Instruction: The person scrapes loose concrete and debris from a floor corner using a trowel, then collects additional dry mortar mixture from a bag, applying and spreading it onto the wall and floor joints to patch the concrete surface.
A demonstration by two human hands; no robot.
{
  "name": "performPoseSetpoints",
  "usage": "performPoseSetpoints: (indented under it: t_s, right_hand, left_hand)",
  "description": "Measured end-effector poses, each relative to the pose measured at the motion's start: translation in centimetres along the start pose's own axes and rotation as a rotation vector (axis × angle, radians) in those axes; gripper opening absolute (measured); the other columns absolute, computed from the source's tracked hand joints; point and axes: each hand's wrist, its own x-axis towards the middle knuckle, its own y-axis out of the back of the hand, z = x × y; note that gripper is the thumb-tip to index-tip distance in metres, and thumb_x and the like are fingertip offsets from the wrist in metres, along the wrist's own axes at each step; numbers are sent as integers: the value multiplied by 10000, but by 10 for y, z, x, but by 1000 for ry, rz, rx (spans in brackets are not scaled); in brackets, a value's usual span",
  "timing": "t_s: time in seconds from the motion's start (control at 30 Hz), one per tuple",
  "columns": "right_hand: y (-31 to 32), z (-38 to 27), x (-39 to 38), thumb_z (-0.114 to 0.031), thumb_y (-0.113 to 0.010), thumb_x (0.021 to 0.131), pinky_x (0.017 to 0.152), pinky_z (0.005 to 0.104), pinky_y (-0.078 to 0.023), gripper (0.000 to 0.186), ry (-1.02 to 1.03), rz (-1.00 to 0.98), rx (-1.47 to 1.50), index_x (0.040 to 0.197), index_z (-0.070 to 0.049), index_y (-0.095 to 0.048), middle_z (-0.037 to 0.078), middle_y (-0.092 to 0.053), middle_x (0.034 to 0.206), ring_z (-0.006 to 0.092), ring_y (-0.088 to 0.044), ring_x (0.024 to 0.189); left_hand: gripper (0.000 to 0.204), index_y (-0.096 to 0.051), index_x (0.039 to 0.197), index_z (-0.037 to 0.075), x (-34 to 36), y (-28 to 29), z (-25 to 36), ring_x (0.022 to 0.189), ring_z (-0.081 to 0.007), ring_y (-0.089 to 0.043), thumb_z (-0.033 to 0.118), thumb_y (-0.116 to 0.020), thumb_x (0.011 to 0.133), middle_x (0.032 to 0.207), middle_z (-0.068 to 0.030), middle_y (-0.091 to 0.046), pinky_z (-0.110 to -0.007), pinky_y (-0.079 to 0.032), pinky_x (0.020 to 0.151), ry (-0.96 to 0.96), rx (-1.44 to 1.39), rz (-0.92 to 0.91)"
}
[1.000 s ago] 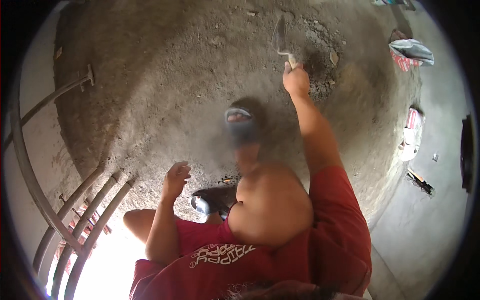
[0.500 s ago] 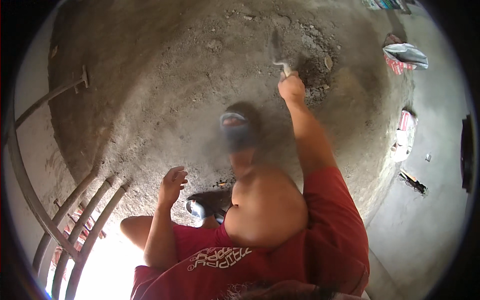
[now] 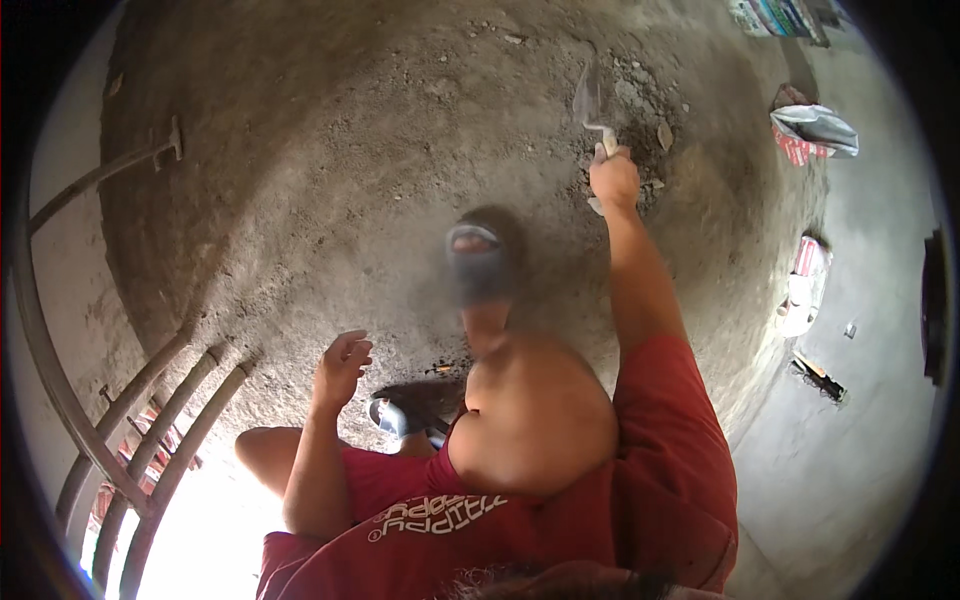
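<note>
My right hand (image 3: 615,180) grips the wooden handle of a metal trowel (image 3: 588,95) out in front of me, its blade pointing away over the concrete floor beside a small patch of rubble (image 3: 640,95) with loose chips. My left hand (image 3: 343,365) hangs near my left leg, fingers apart and slightly curled, holding nothing. My sandalled foot (image 3: 470,260) rests on the dusty floor (image 3: 380,170), partly blurred in the middle of the view.
Several grey pipes (image 3: 190,430) rise along the left wall, with a pipe tool shape (image 3: 150,150) farther up. At the right, crumpled sacks (image 3: 812,130) and another sack (image 3: 805,285) lie along the wall (image 3: 875,420), near a narrow opening (image 3: 815,375). A printed bag (image 3: 775,15) is at the top right.
My right hand and trowel first came back a little toward me, then moved right toward the rubble patch. My left hand has shifted only slightly.
</note>
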Motion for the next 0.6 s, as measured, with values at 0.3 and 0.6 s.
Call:
performPoseSetpoints:
  t_s: [0.3,0.6]
  right_hand:
    - [14,-38,8,-463,-468,1020,775,501,-558,537,-93,-79,116,1179,39,-572,233,-716,926,397,-711,894]
    - [1,-159,64,-630,-385,1018,728,489,-522,667,428,-435,252,1152,-46,-677,123,-703,862,277,-666,765]
  left_hand:
    - [431,-613,1302,57,2,-1,6,951,-189,-700,315,-629,958,1104,-109,-709,-326,-549,784,12,17,-17]
    - [425,-603,1314,52,11,-6,8,934,-182,-696,315,-602,980,1130,-94,-706,-320,-548,770,58,36,-35]
